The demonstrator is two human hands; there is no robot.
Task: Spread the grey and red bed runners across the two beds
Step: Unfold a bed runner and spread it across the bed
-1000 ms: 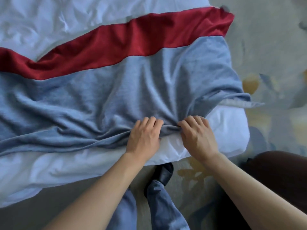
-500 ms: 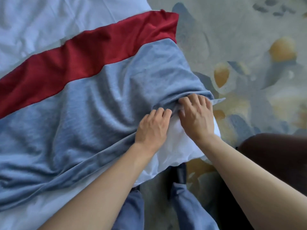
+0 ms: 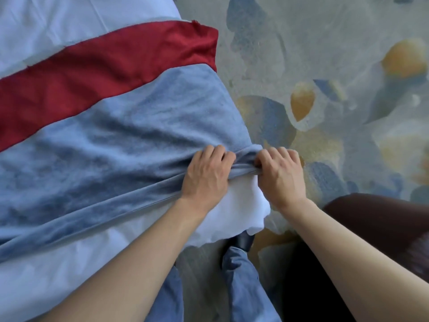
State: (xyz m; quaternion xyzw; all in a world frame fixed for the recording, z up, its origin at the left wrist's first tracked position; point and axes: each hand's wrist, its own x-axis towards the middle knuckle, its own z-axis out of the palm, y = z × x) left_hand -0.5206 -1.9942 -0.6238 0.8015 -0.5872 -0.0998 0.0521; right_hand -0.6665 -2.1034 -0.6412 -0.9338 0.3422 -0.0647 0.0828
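A grey bed runner (image 3: 120, 145) with a red band (image 3: 111, 66) along its far side lies across a white bed (image 3: 53, 263). The grey cloth is rumpled, with folds that run toward the bed's near right corner. My left hand (image 3: 205, 175) grips the runner's bunched near edge with curled fingers. My right hand (image 3: 279, 174) grips the same bunched edge right beside it, at the corner of the bed. Between the two hands the cloth is drawn into a tight roll. White bedding (image 3: 239, 212) shows just below the hands.
Patterned carpet (image 3: 325, 77) in grey, blue and yellow spreads to the right of the bed. A dark brown piece of furniture (image 3: 383, 228) stands at the right edge. My jeans leg (image 3: 246, 287) and dark shoe (image 3: 243, 240) are below the bed corner.
Both hands have slid along the runner's near edge to the bed's right corner and gathered the grey cloth tighter. The view has shifted right, showing more carpet.
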